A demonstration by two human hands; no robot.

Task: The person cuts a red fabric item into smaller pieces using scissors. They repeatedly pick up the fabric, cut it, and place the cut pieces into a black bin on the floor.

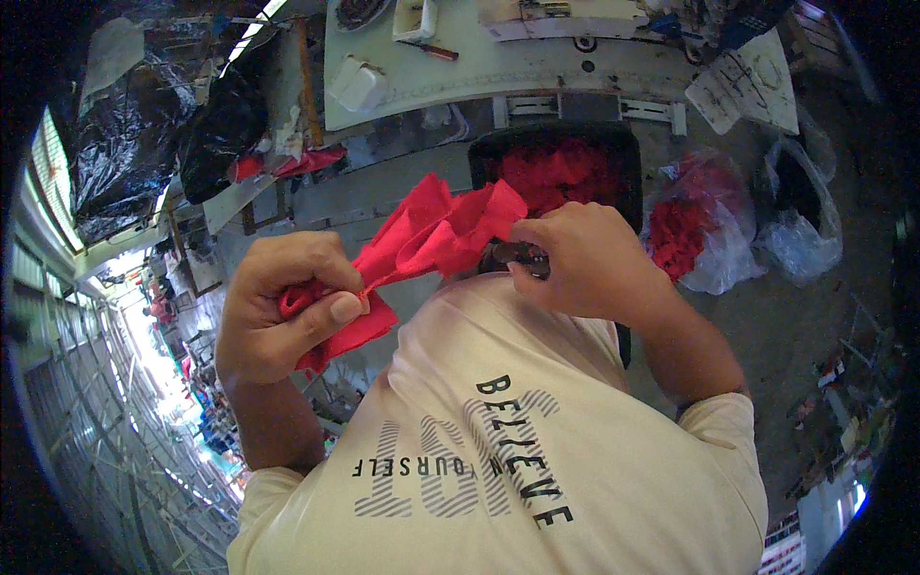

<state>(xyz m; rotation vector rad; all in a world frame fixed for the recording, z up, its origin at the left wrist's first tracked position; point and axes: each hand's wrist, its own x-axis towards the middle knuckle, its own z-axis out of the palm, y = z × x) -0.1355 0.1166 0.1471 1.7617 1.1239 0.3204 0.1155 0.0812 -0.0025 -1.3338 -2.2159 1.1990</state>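
Observation:
A strip of folded red cloth (436, 230) stretches in front of my chest between my two hands. Its left end is bunched in the closed fist of my left hand (287, 302), the thumb pressing down on it, and a flap hangs out below. My right hand (589, 259) is closed at the other end, thumb and forefinger against the cloth's edge. Within its curled fingers sits a small dark tool (522, 257) with a loop-like shape; its exact kind is hard to make out. Just beyond, a black container (632, 177) holds a heap of red cloth pieces (556, 172).
Across the far side stands a pale worktable (537, 72) bearing a white tub (415, 19) and a machine. Clear plastic bags (719, 249), one with red cloth inside, lie on the floor at right. Black plastic sacks (225, 125) and more red cloth (311, 161) are at left.

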